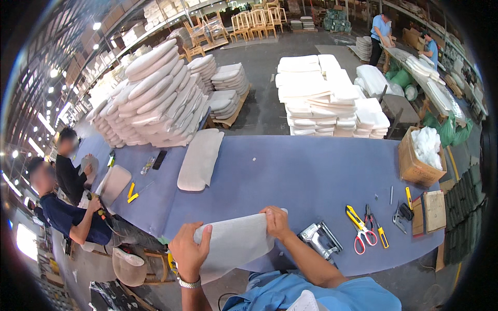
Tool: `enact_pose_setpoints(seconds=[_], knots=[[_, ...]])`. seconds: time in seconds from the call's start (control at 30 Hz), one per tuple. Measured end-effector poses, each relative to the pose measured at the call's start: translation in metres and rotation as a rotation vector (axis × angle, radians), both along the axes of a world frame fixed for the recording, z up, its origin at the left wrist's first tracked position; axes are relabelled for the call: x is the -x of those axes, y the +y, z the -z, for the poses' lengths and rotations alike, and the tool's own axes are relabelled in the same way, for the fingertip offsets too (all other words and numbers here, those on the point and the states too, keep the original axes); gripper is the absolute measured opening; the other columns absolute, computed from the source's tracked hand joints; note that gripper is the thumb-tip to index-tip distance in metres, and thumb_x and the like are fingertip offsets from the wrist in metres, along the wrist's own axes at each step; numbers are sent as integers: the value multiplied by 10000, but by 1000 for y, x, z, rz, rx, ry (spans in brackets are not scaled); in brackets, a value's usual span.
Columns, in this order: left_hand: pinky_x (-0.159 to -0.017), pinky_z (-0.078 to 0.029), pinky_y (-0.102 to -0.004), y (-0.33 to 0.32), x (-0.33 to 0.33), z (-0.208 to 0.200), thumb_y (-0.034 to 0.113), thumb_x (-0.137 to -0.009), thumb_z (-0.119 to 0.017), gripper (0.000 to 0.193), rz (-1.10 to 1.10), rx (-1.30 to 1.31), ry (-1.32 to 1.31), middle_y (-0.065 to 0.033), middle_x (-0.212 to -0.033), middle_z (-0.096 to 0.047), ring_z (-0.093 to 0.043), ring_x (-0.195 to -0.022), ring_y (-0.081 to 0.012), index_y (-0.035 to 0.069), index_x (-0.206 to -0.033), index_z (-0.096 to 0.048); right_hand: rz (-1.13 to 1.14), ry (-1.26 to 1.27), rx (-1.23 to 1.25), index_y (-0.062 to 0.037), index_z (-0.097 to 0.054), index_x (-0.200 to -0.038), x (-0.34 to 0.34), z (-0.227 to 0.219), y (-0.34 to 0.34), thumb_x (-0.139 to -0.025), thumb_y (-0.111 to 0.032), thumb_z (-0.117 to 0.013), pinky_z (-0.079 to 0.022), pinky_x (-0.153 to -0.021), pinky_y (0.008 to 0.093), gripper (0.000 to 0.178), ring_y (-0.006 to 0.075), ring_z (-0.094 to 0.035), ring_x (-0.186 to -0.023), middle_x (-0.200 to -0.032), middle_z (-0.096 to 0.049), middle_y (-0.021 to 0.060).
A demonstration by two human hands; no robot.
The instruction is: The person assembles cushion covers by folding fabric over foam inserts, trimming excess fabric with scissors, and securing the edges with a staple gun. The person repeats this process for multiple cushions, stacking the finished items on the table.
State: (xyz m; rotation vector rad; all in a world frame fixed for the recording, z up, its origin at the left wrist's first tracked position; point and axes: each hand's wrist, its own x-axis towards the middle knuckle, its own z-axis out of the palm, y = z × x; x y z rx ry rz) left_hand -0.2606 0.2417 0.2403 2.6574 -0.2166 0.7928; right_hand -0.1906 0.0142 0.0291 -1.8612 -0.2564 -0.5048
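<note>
Tilted over the table's near edge is a light grey, fabric-covered seat pad (pixel 233 241). My left hand (pixel 189 251) is closed around its left edge, thumb upright, with a metal watch on the wrist. At the pad's upper right corner, my right hand (pixel 277 223) grips the edge with fingers curled over it. A silver staple gun (pixel 320 239) lies just right of my right forearm. Another grey seat pad (pixel 201 159) rests flat on the table, farther off. The pad's underside is hidden.
On the blue table (pixel 311 176) lie scissors (pixel 365 237), pliers (pixel 369 217), a yellow cutter (pixel 383 236) and a box of white stuffing (pixel 423 160). Tall seat-pad stacks (pixel 155 98) and white pad piles (pixel 321 98) stand beyond. A co-worker (pixel 72 207) holds a tool at left.
</note>
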Motion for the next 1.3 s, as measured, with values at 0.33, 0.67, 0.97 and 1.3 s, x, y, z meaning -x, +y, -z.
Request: enact_pose_setpoints(seconds=[0.33, 0.67, 0.97, 1.3], knots=[[-618, -518, -364, 79, 20, 40, 170, -880, -775, 141, 148, 158, -75, -113, -798, -718, -683, -679, -301, 35, -907, -740, 166, 171, -214, -14, -717, -884, 10, 93, -12, -1031, -383, -374, -516, -759, 432, 524, 283, -667, -780, -839, -713, 126], [-628, -482, -353, 211, 41, 184, 265, -1002, -660, 331, -174, 671, 116, -145, -701, -697, -631, -632, -195, -12, -857, -768, 208, 691, -961, 4, -567, -1419, 25, 145, 58, -1033, -722, -336, -442, -1124, 439, 854, 314, -583, -1293, -1395, -617, 184], [-666, -455, -464, 236, -83, 242, 427, -1102, -458, 625, -225, 961, 400, -168, -714, -692, -556, -655, -272, -83, -827, -693, -4, 332, 372, -62, -431, -1550, 11, -183, 29, -960, -465, -686, -427, -1130, 445, 758, 362, -565, -1341, -1465, -567, 233], [-1267, -134, -517, 92, -79, 116, 366, -1083, -465, 700, 565, 875, 144, -356, -1626, -262, -209, -1548, -465, -131, -1548, -298, -194, 308, 551, -101, -567, -1464, -23, -250, 164, -1048, -450, -519, -473, -1064, 415, 545, 395, -592, -1295, -1397, -635, 193]])
